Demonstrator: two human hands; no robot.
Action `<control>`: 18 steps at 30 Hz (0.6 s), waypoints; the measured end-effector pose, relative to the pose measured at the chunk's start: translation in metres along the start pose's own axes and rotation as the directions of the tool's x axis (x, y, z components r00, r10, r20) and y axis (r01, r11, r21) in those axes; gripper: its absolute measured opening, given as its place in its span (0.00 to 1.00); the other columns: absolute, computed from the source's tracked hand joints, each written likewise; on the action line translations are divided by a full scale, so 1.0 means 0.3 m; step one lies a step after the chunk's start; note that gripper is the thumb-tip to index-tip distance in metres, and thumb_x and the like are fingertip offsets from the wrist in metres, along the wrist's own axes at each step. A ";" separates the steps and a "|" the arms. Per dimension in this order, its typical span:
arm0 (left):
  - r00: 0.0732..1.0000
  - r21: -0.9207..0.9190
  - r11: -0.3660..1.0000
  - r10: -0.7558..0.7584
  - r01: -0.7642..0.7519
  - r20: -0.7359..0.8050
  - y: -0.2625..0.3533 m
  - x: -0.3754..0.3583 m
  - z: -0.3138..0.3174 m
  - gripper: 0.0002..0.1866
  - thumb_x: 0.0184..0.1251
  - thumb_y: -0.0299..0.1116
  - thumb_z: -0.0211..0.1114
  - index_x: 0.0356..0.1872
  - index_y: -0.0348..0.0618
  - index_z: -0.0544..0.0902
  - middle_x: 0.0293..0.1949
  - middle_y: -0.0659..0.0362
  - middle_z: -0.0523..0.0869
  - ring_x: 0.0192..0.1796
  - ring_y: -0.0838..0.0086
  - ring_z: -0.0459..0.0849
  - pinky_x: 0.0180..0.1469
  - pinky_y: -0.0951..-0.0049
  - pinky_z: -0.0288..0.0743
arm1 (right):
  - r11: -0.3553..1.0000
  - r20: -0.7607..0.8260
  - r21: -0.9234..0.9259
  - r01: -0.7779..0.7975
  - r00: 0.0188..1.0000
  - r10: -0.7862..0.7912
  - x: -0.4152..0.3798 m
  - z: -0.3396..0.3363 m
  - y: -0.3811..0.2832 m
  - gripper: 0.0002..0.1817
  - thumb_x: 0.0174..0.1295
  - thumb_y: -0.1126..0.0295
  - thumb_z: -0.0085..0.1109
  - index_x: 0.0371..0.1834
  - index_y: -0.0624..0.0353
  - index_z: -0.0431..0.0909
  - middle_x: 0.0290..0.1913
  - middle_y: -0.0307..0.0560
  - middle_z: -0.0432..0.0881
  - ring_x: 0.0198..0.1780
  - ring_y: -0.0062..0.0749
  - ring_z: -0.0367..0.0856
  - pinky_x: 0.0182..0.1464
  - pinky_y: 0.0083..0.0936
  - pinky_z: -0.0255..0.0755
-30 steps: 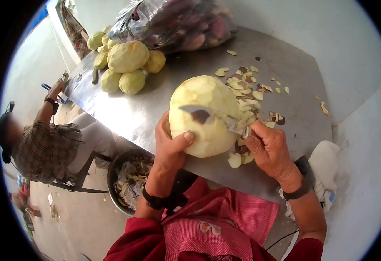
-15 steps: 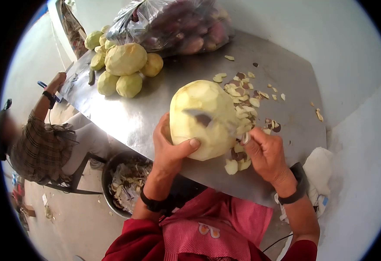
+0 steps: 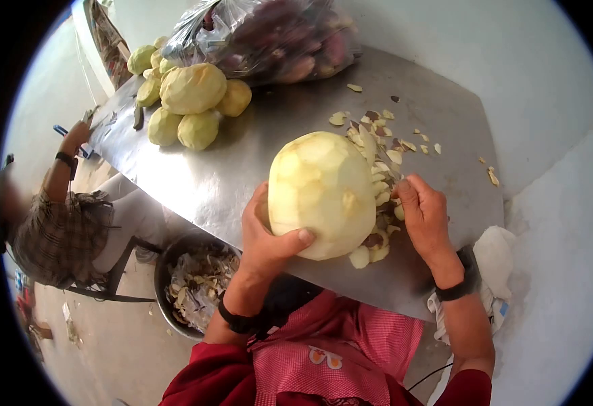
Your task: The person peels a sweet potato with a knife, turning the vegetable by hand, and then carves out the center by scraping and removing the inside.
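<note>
A large, round, peeled pale-yellow vegetable (image 3: 320, 193) is propped over the near part of the metal table. My left hand (image 3: 269, 240) grips its lower left side, thumb pressed on the front face. To the right, my right hand (image 3: 423, 213) is closed around a knife (image 3: 369, 145), whose blade points up and away beside the vegetable and blends with the scraps behind it. Yellow and purple-brown peelings (image 3: 381, 172) lie scattered under and beyond the knife. Some larger peel pieces (image 3: 369, 256) sit close to the vegetable's lower right edge.
Several peeled vegetables (image 3: 193, 89) are piled at the table's far left, near a clear plastic bag (image 3: 276, 40) of purple-skinned ones. Below the table's left edge stands a metal basin (image 3: 163, 298) of peelings. A seated person (image 3: 73, 223) is at the left. A wall borders the right.
The knife has swung from across the vegetable's front to its right side, and my right hand has moved up and right. The dark patch seen on the vegetable's front no longer shows.
</note>
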State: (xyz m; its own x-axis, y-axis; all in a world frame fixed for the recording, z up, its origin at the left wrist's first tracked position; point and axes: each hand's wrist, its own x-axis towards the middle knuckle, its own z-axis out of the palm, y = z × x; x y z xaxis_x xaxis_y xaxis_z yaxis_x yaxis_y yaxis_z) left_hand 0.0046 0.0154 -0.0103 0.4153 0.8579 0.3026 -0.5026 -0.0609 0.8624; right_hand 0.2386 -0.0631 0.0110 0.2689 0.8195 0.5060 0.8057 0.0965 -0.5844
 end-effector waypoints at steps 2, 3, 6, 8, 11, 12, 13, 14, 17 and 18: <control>1.000 -0.006 1.000 -0.010 0.010 -0.011 0.004 -0.004 0.005 0.46 0.41 0.42 0.81 0.61 0.27 0.70 0.54 0.49 0.82 0.55 0.67 0.83 0.60 0.67 0.76 | 0.994 0.015 0.109 -0.002 1.000 0.001 -0.016 -0.007 -0.034 0.20 0.72 0.56 0.55 0.29 0.61 0.72 0.17 0.49 0.70 0.18 0.45 0.71 0.24 0.33 0.64; 1.000 -0.012 1.000 -0.014 0.014 -0.011 0.009 0.001 0.009 0.46 0.42 0.41 0.81 0.61 0.27 0.70 0.54 0.49 0.82 0.55 0.67 0.83 0.60 0.67 0.76 | 0.986 0.055 0.168 0.012 0.998 -0.022 -0.025 -0.021 -0.057 0.20 0.72 0.55 0.56 0.30 0.61 0.73 0.17 0.48 0.70 0.18 0.42 0.71 0.24 0.31 0.64; 0.999 -0.036 0.999 -0.016 0.014 -0.041 0.023 0.016 0.021 0.44 0.43 0.38 0.82 0.61 0.28 0.70 0.53 0.49 0.82 0.54 0.67 0.83 0.59 0.68 0.76 | 0.976 0.088 0.201 0.083 0.991 -0.102 -0.046 -0.040 -0.101 0.19 0.71 0.56 0.57 0.31 0.61 0.73 0.18 0.47 0.71 0.18 0.40 0.72 0.24 0.29 0.65; 0.997 -0.002 1.000 0.027 -0.028 -0.065 0.017 0.023 0.023 0.43 0.43 0.36 0.83 0.60 0.28 0.70 0.53 0.49 0.82 0.54 0.67 0.83 0.59 0.68 0.77 | 0.975 0.084 0.176 0.136 0.985 -0.152 -0.048 -0.036 -0.111 0.19 0.70 0.56 0.58 0.30 0.61 0.72 0.19 0.47 0.73 0.19 0.40 0.73 0.24 0.28 0.66; 0.994 -0.004 0.998 0.062 -0.063 -0.087 0.018 0.031 0.029 0.43 0.43 0.33 0.83 0.60 0.29 0.69 0.53 0.49 0.82 0.54 0.67 0.83 0.58 0.68 0.77 | 0.958 0.084 0.050 0.284 0.954 -0.287 -0.044 -0.029 -0.107 0.18 0.70 0.57 0.58 0.29 0.60 0.71 0.19 0.48 0.74 0.20 0.42 0.75 0.24 0.30 0.67; 0.996 0.012 0.999 0.037 -0.036 -0.084 0.024 0.032 0.030 0.43 0.43 0.33 0.83 0.60 0.29 0.69 0.54 0.49 0.81 0.54 0.66 0.82 0.59 0.67 0.77 | 0.977 0.064 0.025 0.210 0.975 -0.211 -0.043 -0.025 -0.103 0.19 0.70 0.57 0.58 0.28 0.60 0.70 0.19 0.48 0.74 0.20 0.44 0.75 0.24 0.31 0.67; 0.997 0.027 1.000 0.012 -0.009 -0.082 0.026 0.033 0.030 0.43 0.43 0.33 0.83 0.60 0.29 0.69 0.54 0.48 0.81 0.55 0.66 0.82 0.59 0.67 0.77 | 0.991 0.043 0.001 0.135 0.990 -0.135 -0.043 -0.021 -0.099 0.19 0.70 0.57 0.58 0.28 0.60 0.69 0.19 0.48 0.74 0.21 0.45 0.76 0.24 0.32 0.67; 0.996 0.027 1.000 0.010 -0.008 -0.083 0.025 0.033 0.030 0.43 0.43 0.33 0.83 0.60 0.29 0.69 0.54 0.48 0.81 0.55 0.66 0.82 0.59 0.67 0.77 | 0.991 0.044 0.001 0.134 0.990 -0.133 -0.036 -0.020 -0.078 0.19 0.70 0.57 0.58 0.28 0.60 0.69 0.19 0.48 0.74 0.21 0.45 0.76 0.24 0.32 0.67; 0.997 0.023 0.999 0.024 -0.022 -0.075 0.020 0.033 0.035 0.43 0.44 0.33 0.83 0.60 0.29 0.69 0.55 0.48 0.81 0.56 0.66 0.82 0.60 0.67 0.76 | 0.984 0.006 -0.156 -0.086 0.996 0.088 -0.020 -0.033 -0.027 0.18 0.70 0.58 0.58 0.28 0.61 0.69 0.20 0.49 0.74 0.21 0.45 0.76 0.25 0.32 0.68; 0.997 0.024 0.999 0.031 -0.029 -0.072 0.016 0.032 0.033 0.43 0.44 0.33 0.83 0.61 0.29 0.69 0.55 0.49 0.80 0.56 0.66 0.81 0.60 0.67 0.76 | 0.993 0.006 -0.095 -0.076 0.997 0.077 -0.022 -0.039 -0.032 0.18 0.70 0.59 0.58 0.29 0.61 0.70 0.20 0.49 0.74 0.21 0.45 0.76 0.25 0.32 0.68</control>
State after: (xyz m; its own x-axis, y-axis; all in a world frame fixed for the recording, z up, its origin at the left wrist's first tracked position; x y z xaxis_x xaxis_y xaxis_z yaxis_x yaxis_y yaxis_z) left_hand 0.0138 0.0182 0.0009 0.3438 0.8902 0.2990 -0.4959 -0.0983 0.8628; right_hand 0.2352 -0.0758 0.0207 0.3269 0.8281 0.4554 0.8296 -0.0206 -0.5580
